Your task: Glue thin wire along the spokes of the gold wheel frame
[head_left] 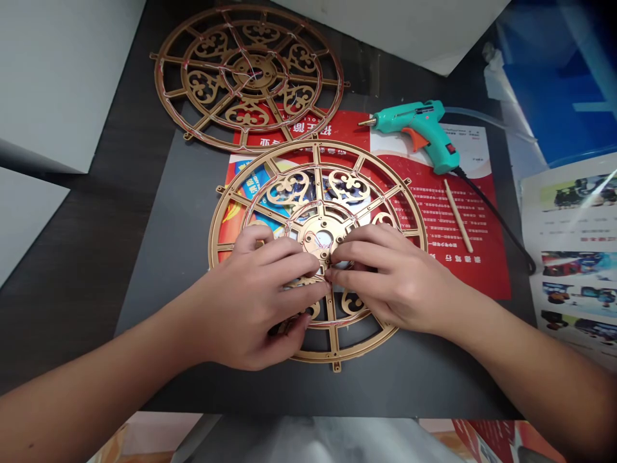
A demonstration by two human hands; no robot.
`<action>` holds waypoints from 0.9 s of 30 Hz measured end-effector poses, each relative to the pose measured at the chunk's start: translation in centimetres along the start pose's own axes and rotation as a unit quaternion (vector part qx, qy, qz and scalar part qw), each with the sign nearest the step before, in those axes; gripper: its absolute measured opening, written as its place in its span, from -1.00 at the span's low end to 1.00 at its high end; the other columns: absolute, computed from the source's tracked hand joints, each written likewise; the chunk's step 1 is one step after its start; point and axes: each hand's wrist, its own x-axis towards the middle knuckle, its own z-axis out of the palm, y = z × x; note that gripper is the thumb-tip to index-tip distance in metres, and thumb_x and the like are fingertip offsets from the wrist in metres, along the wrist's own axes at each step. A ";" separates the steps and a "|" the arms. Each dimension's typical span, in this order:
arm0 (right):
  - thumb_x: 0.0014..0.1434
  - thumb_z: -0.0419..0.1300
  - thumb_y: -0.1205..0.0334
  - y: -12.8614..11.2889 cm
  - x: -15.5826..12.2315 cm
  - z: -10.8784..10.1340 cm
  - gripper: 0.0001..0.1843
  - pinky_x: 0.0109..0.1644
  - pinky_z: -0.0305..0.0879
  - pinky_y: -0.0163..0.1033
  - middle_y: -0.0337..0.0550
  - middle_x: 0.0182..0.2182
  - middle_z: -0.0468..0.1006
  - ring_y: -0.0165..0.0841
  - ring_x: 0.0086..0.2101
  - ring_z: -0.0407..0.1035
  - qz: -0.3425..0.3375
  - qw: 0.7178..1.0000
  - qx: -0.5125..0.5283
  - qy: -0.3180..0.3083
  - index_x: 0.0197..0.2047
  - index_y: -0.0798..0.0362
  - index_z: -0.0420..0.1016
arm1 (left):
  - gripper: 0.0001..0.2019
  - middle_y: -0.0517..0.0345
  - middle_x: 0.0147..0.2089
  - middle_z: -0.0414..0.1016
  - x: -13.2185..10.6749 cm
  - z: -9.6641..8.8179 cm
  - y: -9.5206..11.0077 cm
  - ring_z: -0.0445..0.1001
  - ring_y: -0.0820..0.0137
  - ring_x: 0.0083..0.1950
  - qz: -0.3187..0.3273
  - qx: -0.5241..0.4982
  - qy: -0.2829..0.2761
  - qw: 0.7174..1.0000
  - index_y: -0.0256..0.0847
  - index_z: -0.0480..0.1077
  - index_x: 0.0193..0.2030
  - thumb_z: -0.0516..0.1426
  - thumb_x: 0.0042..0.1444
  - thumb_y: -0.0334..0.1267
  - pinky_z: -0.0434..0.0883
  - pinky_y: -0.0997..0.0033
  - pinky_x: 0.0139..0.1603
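A round gold wheel frame [315, 154] with spokes, scroll ornaments and thin red and white wires along its rings lies in front of me. My left hand [260, 299] is over its left side, fingers bent, their tips at the lower edge of the hub [315, 228]. From the other side my right hand [395, 276] meets it, thumb and fingers pressed together just below the hub. The fingertips of both hands nearly touch. Whatever small part or wire is between them is hidden by the fingers.
A second wired wheel frame [258, 116] lies behind, at the upper left. To the right are a teal glue gun [409, 119] with a black cord, a thin pale stick [457, 215] and a printed sheet with pictures [576, 222]. Red printed paper [491, 257] lies beneath. White boxes [53, 71] flank the back.
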 end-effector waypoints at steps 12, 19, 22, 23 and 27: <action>0.43 0.17 0.46 0.4 -0.4 0.4 -0.75 0.00 0.49 0.00 0.04 -0.11 0.71 -0.12 -0.06 0.45 -0.001 0.999 0.031 0.031 -0.08 0.16 0.71 | -0.81 0.10 -0.07 0.59 0.6 -0.3 0.2 0.46 0.15 -0.06 0.008 0.019 -0.039 0.999 -0.09 0.53 -0.03 0.09 0.37 -0.26 0.18 -0.03 0.00; 0.42 0.10 0.49 0.3 -0.3 0.1 -0.69 0.02 0.41 -0.02 -0.02 -0.04 0.72 -0.16 -0.01 0.44 0.002 0.999 0.039 0.013 -0.10 0.06 0.68 | -0.77 0.08 -0.05 0.62 0.4 -0.1 0.1 0.49 0.16 -0.04 0.000 -0.007 -0.006 1.000 -0.12 0.56 -0.03 0.06 0.38 -0.26 0.17 -0.03 0.02; 0.38 0.10 0.51 0.3 -0.3 0.2 -0.68 0.03 0.39 -0.02 -0.05 -0.03 0.72 -0.15 0.00 0.43 0.005 0.999 0.046 0.007 -0.09 0.05 0.67 | -0.77 0.04 -0.03 0.63 0.4 -0.1 0.1 0.49 0.15 -0.02 0.002 -0.002 -0.009 1.000 -0.12 0.56 -0.05 0.06 0.38 -0.27 0.18 -0.02 0.01; 0.38 0.10 0.52 0.3 -0.3 0.2 -0.69 0.03 0.38 -0.02 -0.06 -0.04 0.72 -0.15 0.00 0.43 0.006 0.999 0.049 0.007 -0.10 0.06 0.66 | -0.77 0.04 -0.03 0.63 0.4 -0.1 0.2 0.49 0.15 -0.02 0.001 -0.001 -0.009 1.000 -0.11 0.57 -0.05 0.06 0.38 -0.28 0.18 -0.01 0.01; 0.39 0.10 0.50 0.3 -0.4 0.4 -0.69 0.03 0.36 -0.03 -0.06 -0.05 0.72 -0.17 -0.01 0.43 0.006 0.999 0.052 0.012 -0.11 0.05 0.65 | -0.78 0.04 -0.02 0.63 0.4 -0.1 0.2 0.50 0.14 -0.02 -0.004 -0.001 -0.011 1.000 -0.11 0.58 -0.06 0.08 0.36 -0.27 0.19 0.00 0.00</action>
